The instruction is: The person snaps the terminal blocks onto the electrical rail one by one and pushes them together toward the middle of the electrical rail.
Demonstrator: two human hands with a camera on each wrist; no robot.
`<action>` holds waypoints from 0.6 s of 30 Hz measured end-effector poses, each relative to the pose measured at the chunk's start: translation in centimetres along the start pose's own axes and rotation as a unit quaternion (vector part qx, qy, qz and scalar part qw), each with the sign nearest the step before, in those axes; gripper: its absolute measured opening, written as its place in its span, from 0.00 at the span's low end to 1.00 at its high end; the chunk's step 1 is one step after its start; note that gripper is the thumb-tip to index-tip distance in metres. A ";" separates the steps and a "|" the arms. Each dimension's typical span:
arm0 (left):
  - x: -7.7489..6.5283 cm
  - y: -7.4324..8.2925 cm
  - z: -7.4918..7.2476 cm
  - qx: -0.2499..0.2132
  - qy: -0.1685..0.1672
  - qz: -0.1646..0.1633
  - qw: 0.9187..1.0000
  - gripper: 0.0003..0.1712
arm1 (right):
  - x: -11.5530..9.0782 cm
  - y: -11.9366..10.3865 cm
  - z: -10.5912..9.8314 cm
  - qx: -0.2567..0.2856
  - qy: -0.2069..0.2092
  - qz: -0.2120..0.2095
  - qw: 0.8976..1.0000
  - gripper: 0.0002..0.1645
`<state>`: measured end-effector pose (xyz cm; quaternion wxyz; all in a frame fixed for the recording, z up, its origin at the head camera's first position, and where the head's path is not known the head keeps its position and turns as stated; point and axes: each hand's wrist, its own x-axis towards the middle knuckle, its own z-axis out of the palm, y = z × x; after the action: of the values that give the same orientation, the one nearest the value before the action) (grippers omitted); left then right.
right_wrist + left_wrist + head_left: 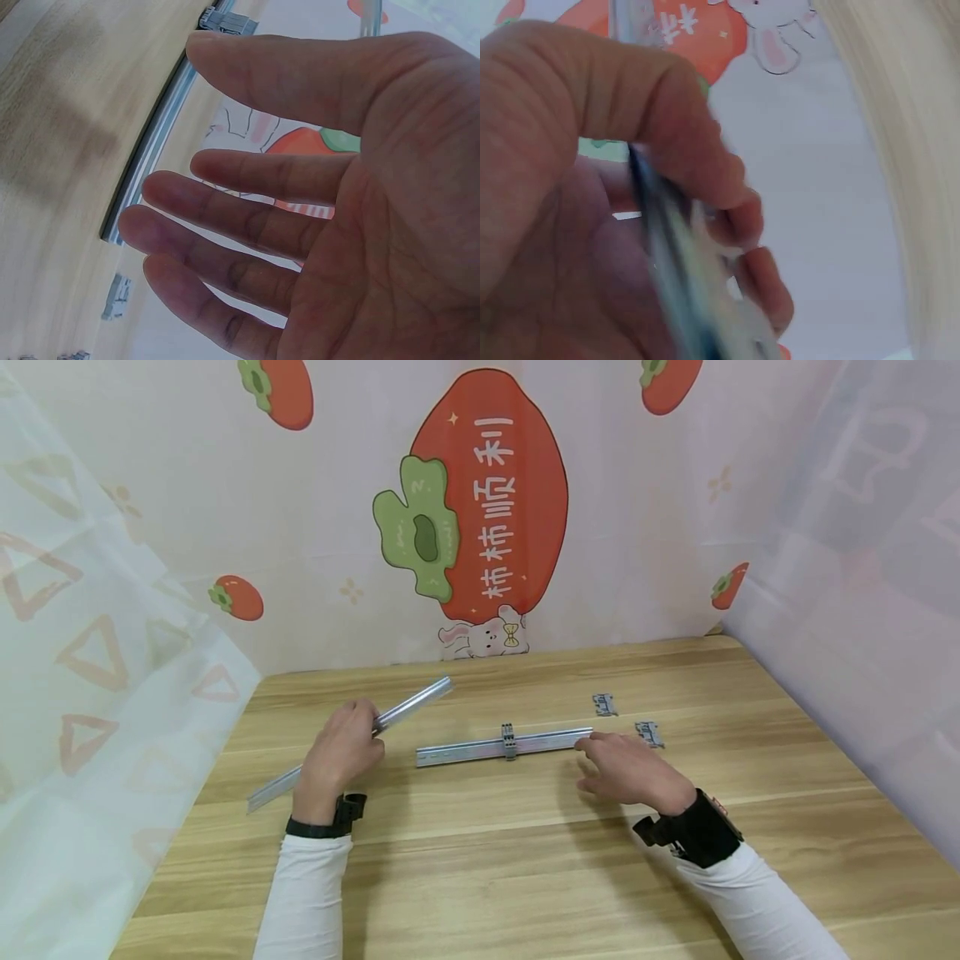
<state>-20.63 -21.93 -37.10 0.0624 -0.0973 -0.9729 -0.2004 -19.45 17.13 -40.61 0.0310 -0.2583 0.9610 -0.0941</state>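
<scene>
My left hand [341,756] grips a slotted metal DIN rail [415,703] near its middle. That rail slants from lower left to upper right, and the left wrist view shows the thumb and fingers curled round the blurred rail [679,262]. A second DIN rail [461,752] lies on the table, with a small group of grey terminal blocks [509,742] clipped near its middle. My right hand [633,768] hovers by the right end of this rail. Its fingers are spread and nearly straight in the right wrist view, with nothing in the palm [382,262].
Two loose grey terminal blocks lie on the wooden table [480,868]: one farther back [603,704], one nearer the right hand [649,734]. A printed cloth [322,543] with persimmon pictures hangs behind the table, and pale sheets flank both sides.
</scene>
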 end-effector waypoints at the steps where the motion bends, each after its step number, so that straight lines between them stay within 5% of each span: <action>1: 0.0 0.1 -0.1 0.002 0.003 0.002 1.000 0.11 | 0.0 0.0 0.0 0.000 -0.001 0.001 1.000 0.29; 7: -0.2 0.9 -0.3 0.005 -0.011 0.001 1.000 0.12 | -0.1 0.1 -0.2 0.005 -0.007 0.007 1.000 0.30; 18: -0.4 3.0 0.0 0.000 -0.090 0.019 0.996 0.17 | -0.3 0.1 -0.5 0.026 -0.009 0.009 1.000 0.30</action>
<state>-19.62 -19.29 -36.08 -0.0219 -0.1333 -0.9725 -0.1899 -19.27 17.49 -40.13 0.0470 -0.2493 0.9602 -0.1167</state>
